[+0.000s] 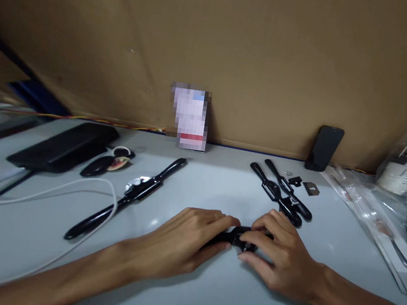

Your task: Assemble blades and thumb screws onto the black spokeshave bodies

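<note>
A black spokeshave (240,238) lies low over the grey table, between both hands. My left hand (196,236) is closed round its left handle. My right hand (280,252) grips its middle and right side, fingertips on the small metal parts at the body; the right handle is mostly hidden. To the left lies another black spokeshave (142,189) with a shiny round part on it. Beyond my right hand are two more black spokeshaves, a nearer one (265,180) and a farther one (301,205), beside a loose blade (311,188) and a small black plate (295,181).
A black case (65,147), a key fob (97,165) and a white cable (112,188) occupy the left side. A phone (324,148) leans on the cardboard wall (261,55), near a blurred-out upright item (193,118). Clear plastic packaging (372,209) lies at right.
</note>
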A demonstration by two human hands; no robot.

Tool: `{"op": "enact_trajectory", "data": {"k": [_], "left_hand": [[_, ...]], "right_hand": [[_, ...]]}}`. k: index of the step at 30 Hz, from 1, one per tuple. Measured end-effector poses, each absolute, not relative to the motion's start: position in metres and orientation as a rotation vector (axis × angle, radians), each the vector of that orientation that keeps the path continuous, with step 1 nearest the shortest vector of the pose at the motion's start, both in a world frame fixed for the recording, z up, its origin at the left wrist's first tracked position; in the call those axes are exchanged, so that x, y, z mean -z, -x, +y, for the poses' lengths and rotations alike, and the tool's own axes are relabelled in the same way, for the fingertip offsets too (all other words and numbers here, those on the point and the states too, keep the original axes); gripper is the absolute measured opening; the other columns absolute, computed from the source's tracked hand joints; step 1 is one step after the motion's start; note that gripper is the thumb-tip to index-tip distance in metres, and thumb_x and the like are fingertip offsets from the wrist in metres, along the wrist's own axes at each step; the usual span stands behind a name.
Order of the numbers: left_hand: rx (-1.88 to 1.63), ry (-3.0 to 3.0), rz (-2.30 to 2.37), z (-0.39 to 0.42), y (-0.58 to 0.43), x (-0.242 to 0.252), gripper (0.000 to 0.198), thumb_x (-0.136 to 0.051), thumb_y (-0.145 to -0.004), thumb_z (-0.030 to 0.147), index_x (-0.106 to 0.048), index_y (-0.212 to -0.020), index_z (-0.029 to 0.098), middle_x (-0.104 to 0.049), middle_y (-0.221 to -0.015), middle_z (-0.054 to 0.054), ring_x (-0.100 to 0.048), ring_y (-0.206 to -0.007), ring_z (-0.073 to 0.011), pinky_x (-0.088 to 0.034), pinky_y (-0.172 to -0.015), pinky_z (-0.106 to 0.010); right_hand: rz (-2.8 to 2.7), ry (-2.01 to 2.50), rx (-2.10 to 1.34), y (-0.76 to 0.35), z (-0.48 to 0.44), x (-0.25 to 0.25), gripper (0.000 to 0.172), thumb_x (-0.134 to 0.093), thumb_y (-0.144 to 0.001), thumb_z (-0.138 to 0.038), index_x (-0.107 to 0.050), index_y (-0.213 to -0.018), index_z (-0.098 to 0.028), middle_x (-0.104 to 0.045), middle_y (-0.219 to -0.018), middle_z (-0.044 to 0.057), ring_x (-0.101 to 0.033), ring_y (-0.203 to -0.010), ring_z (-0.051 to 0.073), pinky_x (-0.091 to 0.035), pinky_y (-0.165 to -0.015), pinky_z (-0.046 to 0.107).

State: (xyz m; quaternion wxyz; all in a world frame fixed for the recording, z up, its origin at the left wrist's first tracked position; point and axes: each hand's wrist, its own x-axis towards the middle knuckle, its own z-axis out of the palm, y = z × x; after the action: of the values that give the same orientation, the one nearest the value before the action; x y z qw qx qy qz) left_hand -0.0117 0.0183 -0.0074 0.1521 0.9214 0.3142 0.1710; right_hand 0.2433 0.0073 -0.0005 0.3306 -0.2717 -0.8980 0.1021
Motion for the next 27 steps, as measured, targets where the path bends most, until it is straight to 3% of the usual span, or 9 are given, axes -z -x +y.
{"op": "enact_trajectory", "data": {"k": [2,6,11,13,15,18,22,27], "left_hand": [[-0.495,-2.681,0.889,0.0184,0.0117,0.0079,0.02,-0.049,-0.11,0.025,-0.053,-0.13,0.023,-0.069,-0.09,-0.001,-0.067,-0.071,-0.0226,-0.045,-0.062,-0.032],[-0.534,-2.715,0.897,0.0181,0.0118,0.0083,0.021,-0.047,-0.111,0.026,-0.051,-0.132,0.023,-0.071,-0.089,-0.001,-0.069,-0.069,-0.0234,-0.047,-0.061,-0.033],[-0.536,-2.696,0.897,0.0185,0.012,0.0075,0.025,-0.047,-0.111,0.027,-0.049,-0.136,0.023,-0.075,-0.095,-0.002,-0.074,-0.075,-0.0243,-0.05,-0.064,-0.033],[-0.517,-2.662,0.902,0.0184,0.0121,0.0067,0.024,-0.049,-0.111,0.026,-0.051,-0.135,0.023,-0.075,-0.094,-0.002,-0.074,-0.075,-0.0231,-0.049,-0.064,-0.031],[-0.505,-2.644,0.906,0.0182,0.0122,0.0062,0.025,-0.049,-0.11,0.025,-0.051,-0.135,0.023,-0.075,-0.094,-0.002,-0.074,-0.075,-0.0227,-0.049,-0.065,-0.031],[-0.511,-2.661,0.903,0.0178,0.0124,0.0062,0.026,-0.048,-0.111,0.025,-0.05,-0.137,0.022,-0.075,-0.092,-0.002,-0.073,-0.073,-0.0234,-0.049,-0.064,-0.032],[-0.518,-2.689,0.904,0.0177,0.0123,0.0063,0.028,-0.047,-0.111,0.025,-0.048,-0.139,0.022,-0.076,-0.093,-0.003,-0.074,-0.073,-0.0245,-0.049,-0.064,-0.033],[-0.507,-2.68,0.889,0.0183,0.0114,0.0061,0.027,-0.047,-0.112,0.025,-0.047,-0.139,0.023,-0.075,-0.095,-0.003,-0.074,-0.076,-0.0243,-0.049,-0.065,-0.032]], "right_hand": [[-2.32,0.735,-0.272,-0.2433,0.0085,-0.0008,0.014,-0.057,-0.105,-0.018,-0.069,-0.113,-0.018,-0.067,-0.097,0.008,-0.06,-0.089,0.023,-0.053,-0.081,0.043],[-2.203,0.74,-0.38,-0.2463,0.0143,-0.0047,0.04,-0.047,-0.098,0.0,-0.059,-0.131,-0.018,-0.069,-0.115,0.009,-0.063,-0.107,0.022,-0.053,-0.095,0.044],[-2.189,0.719,-0.373,-0.2472,0.0148,-0.0035,0.027,-0.061,-0.098,-0.012,-0.065,-0.124,-0.02,-0.068,-0.113,0.009,-0.063,-0.104,0.024,-0.055,-0.094,0.046],[-2.251,0.628,-0.36,-0.2464,0.0126,-0.0035,0.021,-0.062,-0.098,-0.014,-0.069,-0.116,-0.02,-0.067,-0.116,0.012,-0.062,-0.11,0.026,-0.055,-0.095,0.048],[-2.252,0.559,-0.371,-0.2461,0.0108,-0.0051,0.006,-0.065,-0.096,-0.016,-0.069,-0.094,-0.02,-0.066,-0.114,0.012,-0.063,-0.113,0.028,-0.055,-0.097,0.048],[-2.131,0.643,-0.405,-0.2471,0.0104,-0.0079,0.025,-0.065,-0.093,-0.014,-0.053,-0.073,-0.022,-0.065,-0.103,0.008,-0.065,-0.105,0.026,-0.055,-0.089,0.045],[-2.171,0.846,-0.399,-0.2489,0.0125,-0.0053,0.012,-0.072,-0.093,-0.021,-0.06,-0.093,-0.021,-0.067,-0.106,0.009,-0.063,-0.1,0.027,-0.054,-0.087,0.047],[-2.394,0.694,-0.355,-0.2489,0.0109,-0.0011,0.015,-0.073,-0.097,-0.024,-0.07,-0.11,-0.018,-0.068,-0.116,0.012,-0.06,-0.112,0.029,-0.053,-0.097,0.049]]}}
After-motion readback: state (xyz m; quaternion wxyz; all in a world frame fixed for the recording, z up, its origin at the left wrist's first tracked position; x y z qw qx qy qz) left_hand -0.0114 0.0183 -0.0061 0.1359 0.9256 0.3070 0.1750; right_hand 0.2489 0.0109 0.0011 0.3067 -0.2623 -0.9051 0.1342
